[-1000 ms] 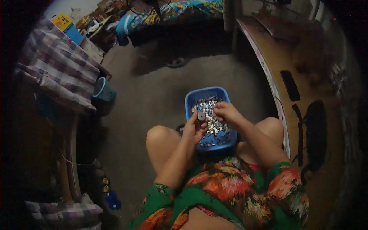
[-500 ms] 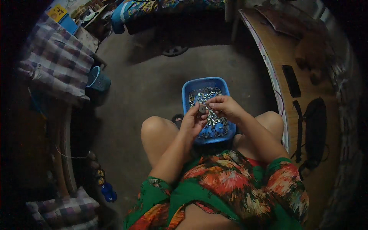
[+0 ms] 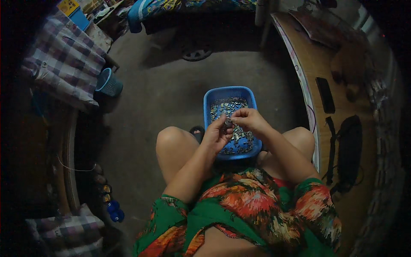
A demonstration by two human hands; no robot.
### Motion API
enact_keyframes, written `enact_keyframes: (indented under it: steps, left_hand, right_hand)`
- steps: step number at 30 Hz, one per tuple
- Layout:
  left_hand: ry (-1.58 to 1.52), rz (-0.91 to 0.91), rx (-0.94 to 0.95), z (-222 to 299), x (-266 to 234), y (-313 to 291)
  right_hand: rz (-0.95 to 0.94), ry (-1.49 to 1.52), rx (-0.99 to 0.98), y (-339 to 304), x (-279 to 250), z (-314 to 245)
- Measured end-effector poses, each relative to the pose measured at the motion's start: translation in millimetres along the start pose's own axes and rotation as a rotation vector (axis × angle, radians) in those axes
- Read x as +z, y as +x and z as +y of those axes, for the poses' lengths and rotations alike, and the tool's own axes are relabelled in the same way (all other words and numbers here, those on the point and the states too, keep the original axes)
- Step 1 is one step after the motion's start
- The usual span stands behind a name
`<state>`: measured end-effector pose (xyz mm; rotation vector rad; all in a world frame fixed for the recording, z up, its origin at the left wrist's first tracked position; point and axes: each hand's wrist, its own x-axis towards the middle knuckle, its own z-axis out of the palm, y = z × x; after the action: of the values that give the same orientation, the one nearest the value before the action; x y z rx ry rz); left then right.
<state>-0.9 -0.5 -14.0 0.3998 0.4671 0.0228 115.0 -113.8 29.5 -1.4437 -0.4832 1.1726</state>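
Note:
My left hand [image 3: 217,136] is closed around a small round grey disc [image 3: 228,123], held between thumb and fingers. Close beside it, my right hand [image 3: 251,121] pinches at the disc's right edge; whatever sits between its fingertips is too small to make out. Both hands are above a blue plastic basket [image 3: 206,103] on the floor between my knees. Many small shiny metal cylinders [image 3: 233,105] lie scattered over the basket's bottom, partly hidden by my hands.
On the right runs a wooden bench [image 3: 314,51] bearing a dark phone-like slab [image 3: 325,95] and a black bag [image 3: 349,145]. A light blue bin [image 3: 110,83] stands at the left by checked cloth [image 3: 64,60]. Blue bottle-like objects [image 3: 114,210] are at the lower left.
My right hand has come slightly left and down, its fingertips now against the disc. The disc is tilted differently in my left hand. The view has shifted a little.

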Motion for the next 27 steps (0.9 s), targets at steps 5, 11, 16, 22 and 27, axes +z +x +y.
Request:
enact_keyframes:
  steps: [5, 11, 16, 22, 27]
  left_hand:
    - [0.032, 0.032, -0.027, 1, 3, -2]
    - [0.070, 0.027, 0.007, 1, 3, -1]
    - [0.086, 0.030, -0.004, 0, 8, -1]
    - [0.090, 0.066, 0.024, 1, 9, -8]
    - [0.144, 0.053, 0.021, -3, 8, -5]
  right_hand:
    - [0.028, -0.081, -0.072, -5, 6, -6]
    - [-0.026, -0.063, -0.124, -4, 6, -5]
    - [-0.083, 0.019, -0.114, 2, -4, 5]
    - [-0.027, -0.115, -0.256, 7, 3, 16]
    - [-0.005, -0.205, -0.292, 3, 1, 22]
